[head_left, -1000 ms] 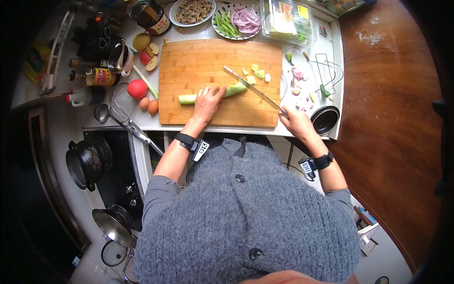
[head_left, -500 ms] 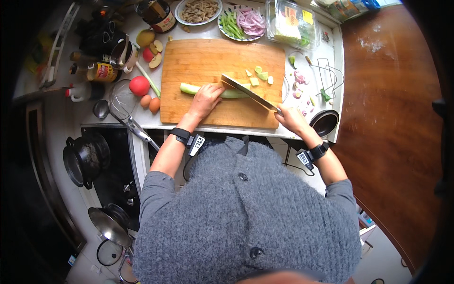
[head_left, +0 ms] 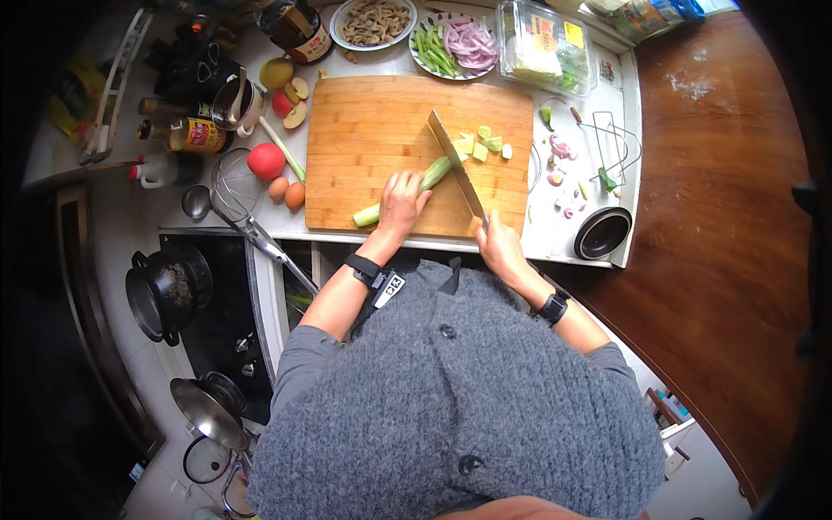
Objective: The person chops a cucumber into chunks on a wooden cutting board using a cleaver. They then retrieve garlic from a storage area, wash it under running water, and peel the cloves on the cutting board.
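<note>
A wooden cutting board (head_left: 360, 121) lies before me with a long, pale green vegetable, which looks like a peeled cucumber (head_left: 436, 173), slanting across it. My left hand (head_left: 401, 204) curls over the cucumber's middle and presses it to the board. In my right hand (head_left: 501, 244) is the handle of a broad kitchen knife (head_left: 452, 156). Its blade stands across the cucumber's far end, pointing away from me. Several cut cucumber chunks (head_left: 480, 151) lie on the board just right of the blade. The right hand's fingers are wrapped round the handle and partly hidden.
Behind the board stand a bowl of sliced mushrooms or meat (head_left: 374, 24), a plate of sliced vegetables (head_left: 472, 43) and a clear plastic box (head_left: 546, 48). Left lie a tomato (head_left: 266, 161), eggs (head_left: 295, 196) and a strainer (head_left: 234, 186). A black bowl (head_left: 604, 232) sits right.
The cucumber has turned from lying nearly crosswise to a slant, its left end nearer me. The blade has swung to point farther away, and my right hand has come left and nearer me.
</note>
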Available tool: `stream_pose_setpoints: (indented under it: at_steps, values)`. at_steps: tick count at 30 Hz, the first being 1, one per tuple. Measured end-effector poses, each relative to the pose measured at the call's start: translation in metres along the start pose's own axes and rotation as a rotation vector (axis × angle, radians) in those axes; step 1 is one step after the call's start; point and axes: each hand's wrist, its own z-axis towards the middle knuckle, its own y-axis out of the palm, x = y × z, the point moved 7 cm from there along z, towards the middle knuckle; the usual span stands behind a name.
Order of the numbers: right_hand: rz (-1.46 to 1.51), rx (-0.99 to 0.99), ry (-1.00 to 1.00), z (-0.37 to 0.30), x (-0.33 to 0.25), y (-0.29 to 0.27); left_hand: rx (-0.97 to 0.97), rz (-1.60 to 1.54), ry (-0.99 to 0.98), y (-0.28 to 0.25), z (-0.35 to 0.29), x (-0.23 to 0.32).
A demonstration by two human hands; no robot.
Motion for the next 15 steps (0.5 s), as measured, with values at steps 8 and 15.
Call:
stream_pose_setpoints:
  at_steps: [8, 15]
  values:
    - [0.092, 0.201, -0.024, 0.033, 0.020, -0.033, -0.117, 0.166, 0.112, -0.017, -0.008, -0.007]
    - [-0.134, 0.040, -0.212, -0.007, 0.019, -0.060, -0.200, 0.037, 0.392, -0.022, 0.018, -0.013]
